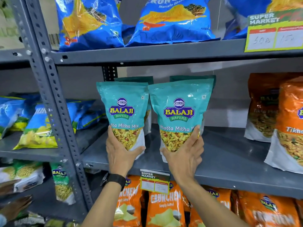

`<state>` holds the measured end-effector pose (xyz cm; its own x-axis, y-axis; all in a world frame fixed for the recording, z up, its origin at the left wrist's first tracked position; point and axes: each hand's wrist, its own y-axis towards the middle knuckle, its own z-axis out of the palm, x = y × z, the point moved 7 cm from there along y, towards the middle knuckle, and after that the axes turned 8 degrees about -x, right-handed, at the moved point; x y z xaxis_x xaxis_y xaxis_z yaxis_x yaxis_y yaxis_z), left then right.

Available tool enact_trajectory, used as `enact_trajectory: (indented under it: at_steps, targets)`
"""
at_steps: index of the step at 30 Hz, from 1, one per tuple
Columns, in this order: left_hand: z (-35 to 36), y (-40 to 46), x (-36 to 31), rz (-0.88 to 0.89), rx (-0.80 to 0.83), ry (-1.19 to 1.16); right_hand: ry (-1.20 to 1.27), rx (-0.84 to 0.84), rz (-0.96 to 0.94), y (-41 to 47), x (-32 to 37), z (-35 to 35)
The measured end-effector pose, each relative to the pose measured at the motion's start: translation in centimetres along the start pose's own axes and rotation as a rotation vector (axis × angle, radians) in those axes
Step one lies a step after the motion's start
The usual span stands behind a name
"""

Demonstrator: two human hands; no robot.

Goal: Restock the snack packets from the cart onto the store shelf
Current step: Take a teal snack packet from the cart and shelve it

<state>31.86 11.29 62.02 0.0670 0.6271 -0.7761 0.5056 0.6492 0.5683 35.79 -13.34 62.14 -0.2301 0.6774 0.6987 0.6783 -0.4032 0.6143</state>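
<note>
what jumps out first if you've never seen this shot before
Two teal Khatta Mitha Mix packets stand upright side by side at the centre of the middle shelf, the left packet in the left hand, the right packet in the right hand. Blue packets fill the shelf above.

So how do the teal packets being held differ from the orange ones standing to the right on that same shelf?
The two teal packets read Khatta Mitha Mix; the orange packets start with "Tikh", the rest cut off. The teal ones are gripped low down, one by the left hand and one by the right hand; nobody touches the orange ones. The teal ones stand mid-shelf, the orange ones at the right. Both carry the Balaji logo and a clear window showing the mix.
</note>
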Motion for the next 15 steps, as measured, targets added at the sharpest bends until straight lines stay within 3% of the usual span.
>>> enact_trajectory:
  at_steps: [15]
  targets:
    - [0.2,-0.1,-0.2,-0.033,0.065,0.056,-0.032,-0.006,0.071,0.4,-0.4,-0.8]
